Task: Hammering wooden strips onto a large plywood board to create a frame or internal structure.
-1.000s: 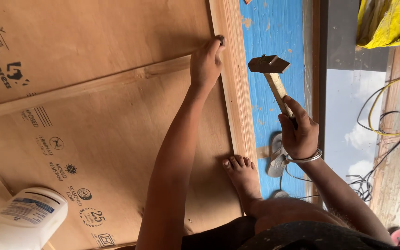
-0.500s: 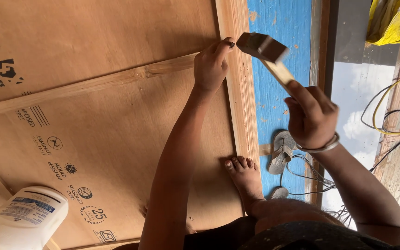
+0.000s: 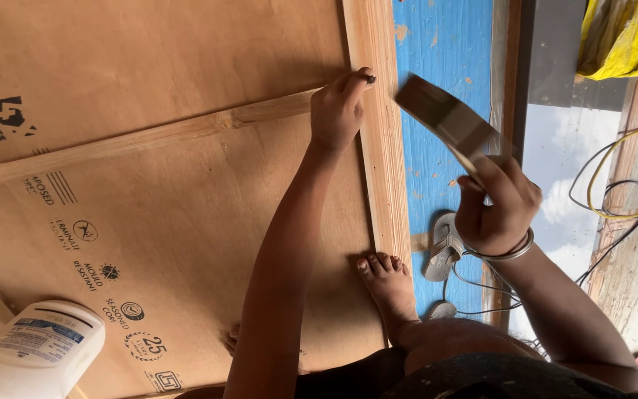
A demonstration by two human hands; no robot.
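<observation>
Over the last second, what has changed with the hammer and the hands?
The right hand has swung the hammer from beside the blue floor up and over toward the wooden strip; its head, now blurred, hangs short of the nail. The grip is unchanged. The left hand still pinches the nail on the strip, and the bare foot has stayed on the plywood sheet.

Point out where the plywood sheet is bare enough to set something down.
Bare plywood above the cross batten, and below it, between the white bottle and left forearm. Crowded along the edge strip: left hand, hammer, foot.
</observation>
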